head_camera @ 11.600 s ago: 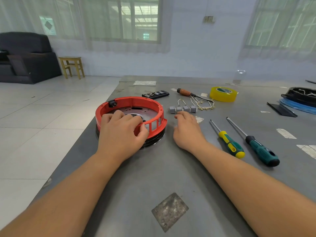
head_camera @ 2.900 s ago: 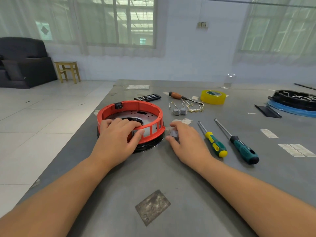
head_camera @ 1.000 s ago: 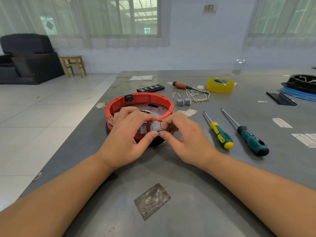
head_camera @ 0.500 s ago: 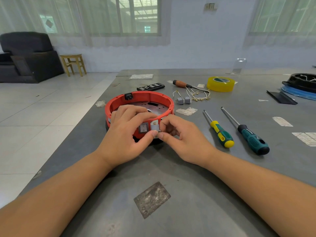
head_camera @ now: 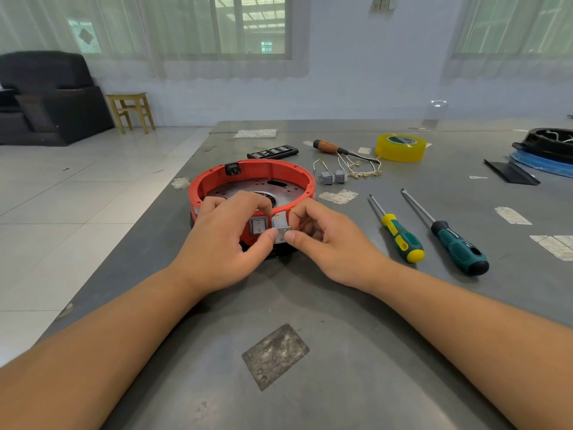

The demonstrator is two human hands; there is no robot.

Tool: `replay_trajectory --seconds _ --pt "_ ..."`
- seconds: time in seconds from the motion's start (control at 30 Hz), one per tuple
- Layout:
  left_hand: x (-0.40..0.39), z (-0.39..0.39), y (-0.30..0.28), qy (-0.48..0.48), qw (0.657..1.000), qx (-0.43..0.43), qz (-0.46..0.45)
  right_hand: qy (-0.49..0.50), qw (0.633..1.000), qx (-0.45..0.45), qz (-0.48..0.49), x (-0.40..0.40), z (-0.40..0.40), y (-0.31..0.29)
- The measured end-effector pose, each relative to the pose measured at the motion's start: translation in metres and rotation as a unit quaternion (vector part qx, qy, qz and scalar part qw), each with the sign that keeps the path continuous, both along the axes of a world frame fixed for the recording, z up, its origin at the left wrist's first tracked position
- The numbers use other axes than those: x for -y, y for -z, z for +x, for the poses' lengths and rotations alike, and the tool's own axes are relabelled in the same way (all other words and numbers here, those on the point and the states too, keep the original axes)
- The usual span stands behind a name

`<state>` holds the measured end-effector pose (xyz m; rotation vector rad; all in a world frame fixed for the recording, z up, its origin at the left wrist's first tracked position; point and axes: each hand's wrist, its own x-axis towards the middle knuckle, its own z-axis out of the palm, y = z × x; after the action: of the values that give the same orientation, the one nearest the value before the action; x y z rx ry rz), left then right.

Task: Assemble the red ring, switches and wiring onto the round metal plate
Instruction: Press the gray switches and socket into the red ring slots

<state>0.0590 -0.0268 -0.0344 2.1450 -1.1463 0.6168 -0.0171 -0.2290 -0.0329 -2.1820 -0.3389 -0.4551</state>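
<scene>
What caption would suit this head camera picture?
Both hands fit a second grey switch into the red ring, beside one already seated.

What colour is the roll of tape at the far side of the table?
Yellow; the roll of tape shows clearly in the head view.

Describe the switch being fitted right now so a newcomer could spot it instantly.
Find the red ring on the grey table. At its near wall, both hands meet: the grey switch sits pinched between left hand and right hand. Unlike its seated neighbour switch, it sticks out, half inserted.
</scene>
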Motion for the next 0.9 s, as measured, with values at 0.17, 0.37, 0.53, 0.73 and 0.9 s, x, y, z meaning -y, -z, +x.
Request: replay_trajectory --seconds 0.17,0.37,0.53,0.73,0.9 --pt "0.001 0.002 0.001 0.013 1.0 0.022 0.009 -0.001 1.0 -0.001 0.018 0.001 0.001 0.001" --pt "0.001 0.005 0.002 0.022 0.999 0.022 -0.015 0.015 1.0 -0.003 0.014 0.005 0.006 0.003" --pt "0.003 0.008 0.004 0.023 0.999 0.024 -0.034 0.017 1.0 -0.011 0.021 0.006 0.007 0.004" --pt "0.002 0.009 0.004 0.03 0.998 0.029 -0.052 0.025 0.999 -0.003 0.027 0.002 0.006 0.002" --pt "0.003 0.01 0.006 0.037 0.996 0.038 -0.065 0.037 0.999 0.02 0.027 0.0 0.004 0.001"
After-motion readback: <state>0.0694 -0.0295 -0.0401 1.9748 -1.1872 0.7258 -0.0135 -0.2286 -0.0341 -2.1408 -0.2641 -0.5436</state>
